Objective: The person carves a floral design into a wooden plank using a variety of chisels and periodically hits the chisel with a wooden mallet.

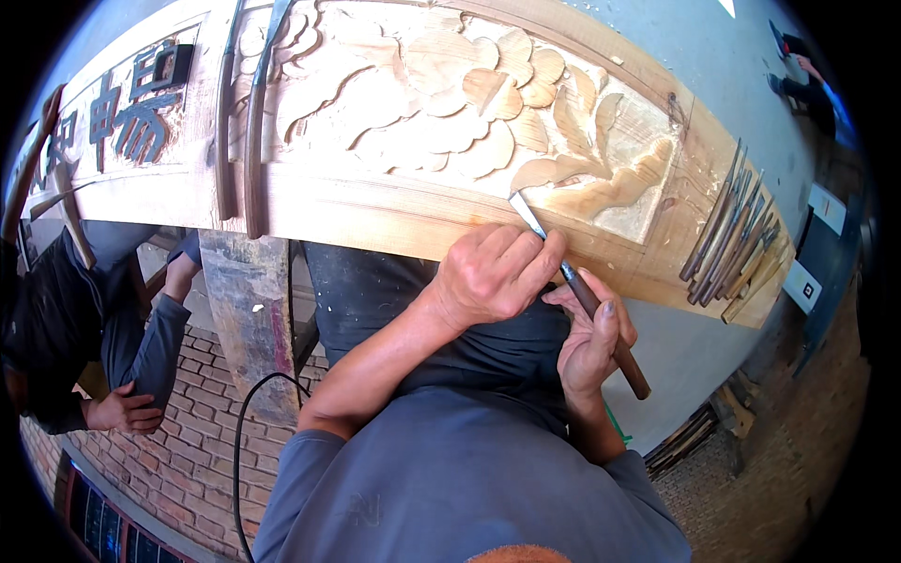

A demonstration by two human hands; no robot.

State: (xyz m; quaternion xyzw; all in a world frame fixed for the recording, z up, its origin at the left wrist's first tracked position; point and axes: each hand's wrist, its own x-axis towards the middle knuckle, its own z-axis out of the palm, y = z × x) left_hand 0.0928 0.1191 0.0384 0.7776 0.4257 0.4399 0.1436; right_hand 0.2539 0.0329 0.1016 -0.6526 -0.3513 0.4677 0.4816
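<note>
A wood-carving chisel [584, 293] with a dark wooden handle and a bright metal blade slants up to the left. Its blade tip touches the lower edge of a carved leaf on a long pale wooden panel [366, 205]. My left hand [497, 274] is closed around the metal shank close to the blade, its wrist near the panel's front edge. Lower down, my right hand [596, 338] curls loosely round the handle, the thumb along it and the handle's butt sticking out below. Carved flowers and leaves [488, 94] stand in relief on the panel.
Several carving tools [737, 235] lie bunched at the panel's right end. Two long-handled chisels [255, 141] lie across it left of the flowers, beside dark raised characters [145, 103]. A worn wooden support [249, 310] stands underneath. Another person [122, 319] sits at the left.
</note>
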